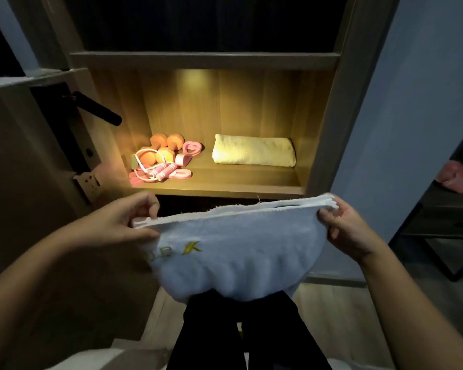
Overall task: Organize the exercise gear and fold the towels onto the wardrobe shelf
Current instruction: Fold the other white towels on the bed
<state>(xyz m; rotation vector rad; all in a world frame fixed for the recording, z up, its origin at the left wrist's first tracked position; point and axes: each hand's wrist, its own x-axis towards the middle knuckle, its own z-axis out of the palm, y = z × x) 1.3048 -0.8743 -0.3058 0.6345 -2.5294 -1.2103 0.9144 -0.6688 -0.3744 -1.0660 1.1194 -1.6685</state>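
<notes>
Left hand (pixel 123 220) and right hand (pixel 345 228) pinch top corners of folded white towel (pixel 233 257), near side of lit shelf (pixel 225 186). Risk: layered edges slip from pinch, fold unravels before placement beside yellow towel (pixel 253 150).

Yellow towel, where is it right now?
In the head view, the yellow towel lies folded on the right side of the lit shelf, apart from the pink and orange gear to its left.

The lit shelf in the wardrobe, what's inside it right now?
The lit shelf holds orange dumbbells, a pink skipping rope and pink heart-shaped pieces heaped at its left, and a folded yellow towel at its right. The heap covers whatever lies under it.
</notes>
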